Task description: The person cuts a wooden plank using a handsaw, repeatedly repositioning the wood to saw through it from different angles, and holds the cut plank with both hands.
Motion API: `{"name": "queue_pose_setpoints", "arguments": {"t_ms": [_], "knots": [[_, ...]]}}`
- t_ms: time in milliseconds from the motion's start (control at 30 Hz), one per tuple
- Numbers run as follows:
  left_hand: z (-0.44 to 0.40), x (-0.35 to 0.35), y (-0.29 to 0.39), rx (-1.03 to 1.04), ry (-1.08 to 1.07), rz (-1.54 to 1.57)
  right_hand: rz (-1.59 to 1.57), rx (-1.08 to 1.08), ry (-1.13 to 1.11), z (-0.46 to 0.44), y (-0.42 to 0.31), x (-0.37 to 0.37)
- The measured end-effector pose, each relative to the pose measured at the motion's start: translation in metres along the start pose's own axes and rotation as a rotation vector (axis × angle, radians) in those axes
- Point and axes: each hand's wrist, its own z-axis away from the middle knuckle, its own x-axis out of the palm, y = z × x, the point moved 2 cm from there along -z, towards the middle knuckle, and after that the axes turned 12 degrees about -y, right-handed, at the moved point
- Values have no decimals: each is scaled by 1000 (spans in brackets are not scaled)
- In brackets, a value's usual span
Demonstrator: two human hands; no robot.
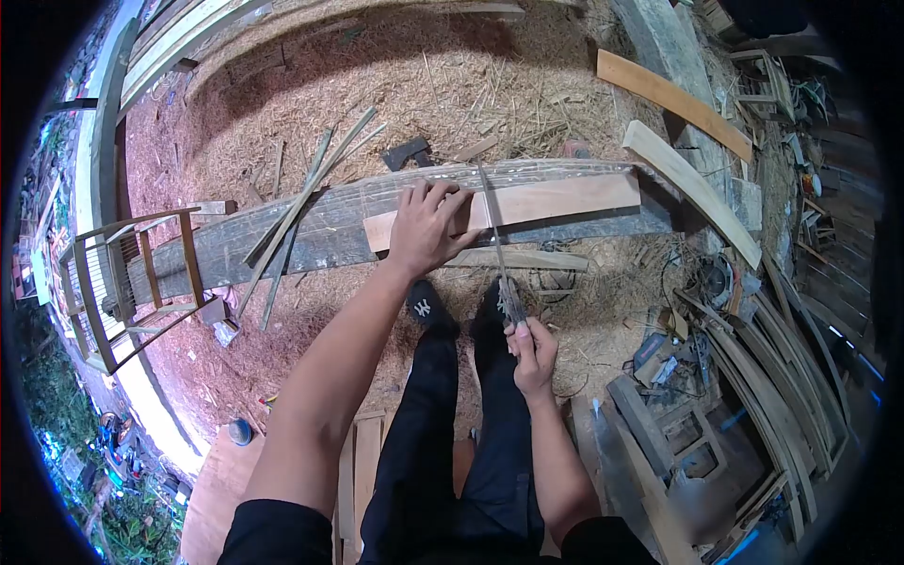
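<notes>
A pale wooden board (574, 199) lies along a long, weathered beam (330, 240). My left hand (428, 231) grips the board near its middle, fingers bent over toward the far side and thumb along the top. Across the board, just right of that hand, runs the narrow blade of a handsaw (490, 202). My right hand (533, 356) is closed around the saw's handle on the near side of the beam. Whether the blade has cut into the wood cannot be made out.
Thin wooden strips (311, 202) cross the beam at left, near a slatted wooden frame (193, 254). A dark axe-like head (407, 153) lies beyond the beam. Curved planks (692, 193) lean at right, above a stack of bent boards (772, 405). Wood shavings (358, 85) cover the ground.
</notes>
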Motion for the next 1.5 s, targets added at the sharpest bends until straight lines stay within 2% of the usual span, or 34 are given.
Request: {"name": "queue_pose_setpoints", "arguments": {"t_ms": [233, 600, 667, 800, 967, 1067, 1167, 1200, 1300, 1400, 1467, 1500], "knots": [[9, 7, 4, 19, -27, 12, -42, 14, -7, 15, 21, 2], [9, 9, 9, 57, 5, -103, 141, -25, 109, 7, 37, 14], [8, 9, 9, 62, 16, -128, 181, -171, 154, 2, 38, 18], [10, 11, 10, 83, 48, -171, 254, -241, 195, 1, 47, 17], [18, 26, 7, 89, 125, -210, -37, -333, 155, 3, 60, 1], [21, 32, 8, 125, 200, -284, -18, -395, 48, 2, 55, -11], [23, 36, 6, 117, 218, -295, 181, -562, -148, 8, 54, -9], [28, 41, 10, 125, 223, -300, 180, -571, -143, 12, 67, -6], [35, 43, 19, 48, 255, -376, 215, -748, 57, 4, 79, -5], [40, 43, 16, 106, 252, -329, 116, -627, 45, 2, 77, -7], [37, 44, 14, 104, 259, -322, 175, -642, 84, -2, 76, -8], [36, 44, 15, 85, 257, -307, 282, -730, 136, -6, 78, -7]]}}
